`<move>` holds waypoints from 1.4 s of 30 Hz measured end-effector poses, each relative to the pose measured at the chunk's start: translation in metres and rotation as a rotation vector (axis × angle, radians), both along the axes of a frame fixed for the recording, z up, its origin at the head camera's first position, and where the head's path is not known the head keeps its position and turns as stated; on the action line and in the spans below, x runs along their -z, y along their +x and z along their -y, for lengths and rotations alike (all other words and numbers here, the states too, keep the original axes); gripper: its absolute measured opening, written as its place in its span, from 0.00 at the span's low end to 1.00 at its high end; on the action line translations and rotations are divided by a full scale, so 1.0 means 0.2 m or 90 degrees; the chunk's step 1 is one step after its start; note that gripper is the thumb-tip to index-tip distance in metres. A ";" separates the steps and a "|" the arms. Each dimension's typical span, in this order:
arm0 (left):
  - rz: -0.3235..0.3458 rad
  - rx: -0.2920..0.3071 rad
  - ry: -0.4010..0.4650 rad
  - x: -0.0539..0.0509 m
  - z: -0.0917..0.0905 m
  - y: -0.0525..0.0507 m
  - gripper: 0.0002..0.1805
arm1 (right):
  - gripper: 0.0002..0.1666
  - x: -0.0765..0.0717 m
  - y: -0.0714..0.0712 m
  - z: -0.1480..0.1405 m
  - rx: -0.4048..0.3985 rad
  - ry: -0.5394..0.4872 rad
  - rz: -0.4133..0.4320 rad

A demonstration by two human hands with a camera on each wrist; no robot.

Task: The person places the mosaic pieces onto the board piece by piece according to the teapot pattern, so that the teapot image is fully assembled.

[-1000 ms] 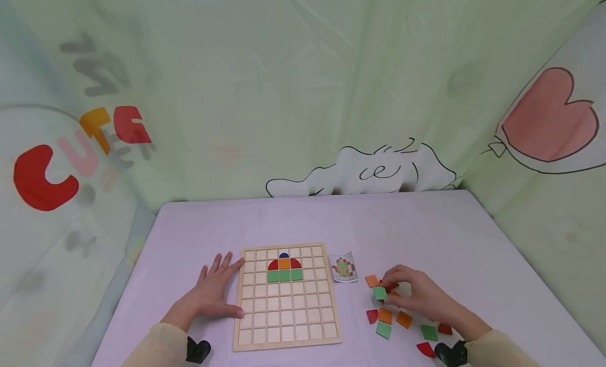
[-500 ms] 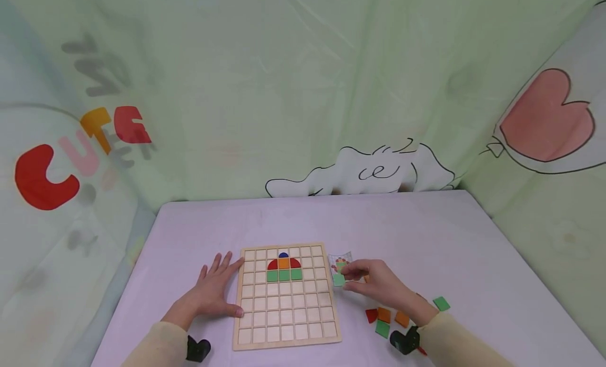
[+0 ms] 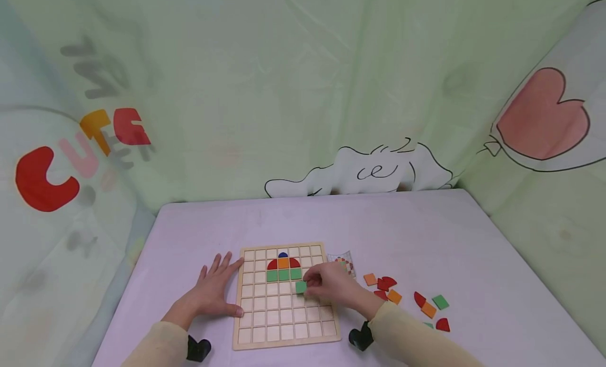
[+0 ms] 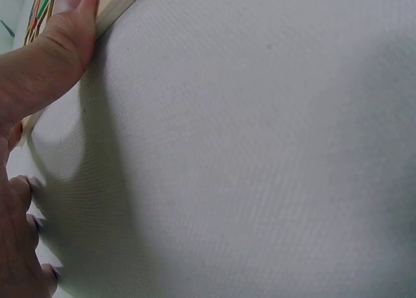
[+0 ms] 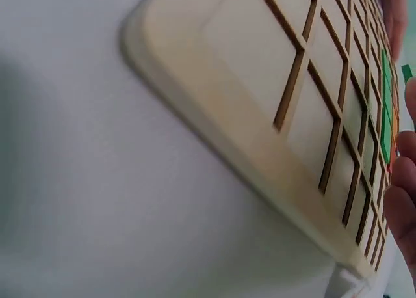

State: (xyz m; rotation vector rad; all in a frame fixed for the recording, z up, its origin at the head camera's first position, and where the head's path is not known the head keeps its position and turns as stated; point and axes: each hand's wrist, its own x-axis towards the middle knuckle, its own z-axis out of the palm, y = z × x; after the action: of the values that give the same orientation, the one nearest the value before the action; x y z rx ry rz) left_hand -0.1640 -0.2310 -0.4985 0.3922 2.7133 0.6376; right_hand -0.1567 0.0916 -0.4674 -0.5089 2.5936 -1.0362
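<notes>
A wooden grid board (image 3: 265, 346) lies on the table, its upper cells holding a blue piece (image 3: 283, 255), an orange square flanked by red quarter-round pieces, and a row of green squares (image 3: 283, 275). My right hand (image 3: 338, 285) pinches a green square tile (image 3: 301, 287) over the board, just below the right end of that green row. The left hand (image 3: 210, 291) lies spread at the board's left edge, thumb and index finger touching the frame. In the left wrist view the thumb (image 4: 55, 57) rests on the wooden rim. A small pattern card (image 3: 349, 261) is partly covered by the right hand.
Loose orange, red and green tiles (image 3: 394, 296) are scattered on the table right of the board, with another group (image 3: 428, 309) farther right. The right sleeve (image 3: 412, 335) passes in front of some of them. A fabric wall (image 3: 227, 146) stands behind the table (image 3: 402, 225).
My right hand has carried the green tile left from the loose pieces, past the pattern card, to above the board. The left hand has stayed at the board's edge.
</notes>
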 end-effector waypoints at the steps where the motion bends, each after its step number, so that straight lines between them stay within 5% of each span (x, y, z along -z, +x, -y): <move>1: 0.001 0.000 0.002 0.00 0.00 0.00 0.69 | 0.13 0.00 0.00 0.02 -0.005 0.012 -0.008; 20: -0.004 -0.007 0.007 0.00 0.00 0.00 0.69 | 0.13 0.04 -0.06 0.20 -0.049 0.081 -0.067; 42: -0.003 -0.001 0.005 0.01 0.00 0.00 0.69 | 0.12 0.07 -0.04 0.23 -0.008 0.080 -0.069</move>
State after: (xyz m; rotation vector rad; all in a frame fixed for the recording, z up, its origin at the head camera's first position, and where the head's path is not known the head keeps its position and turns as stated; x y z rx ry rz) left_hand -0.1650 -0.2314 -0.5002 0.3948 2.7171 0.6478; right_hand -0.1644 0.0451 -0.4805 -0.5638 2.7253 -0.8570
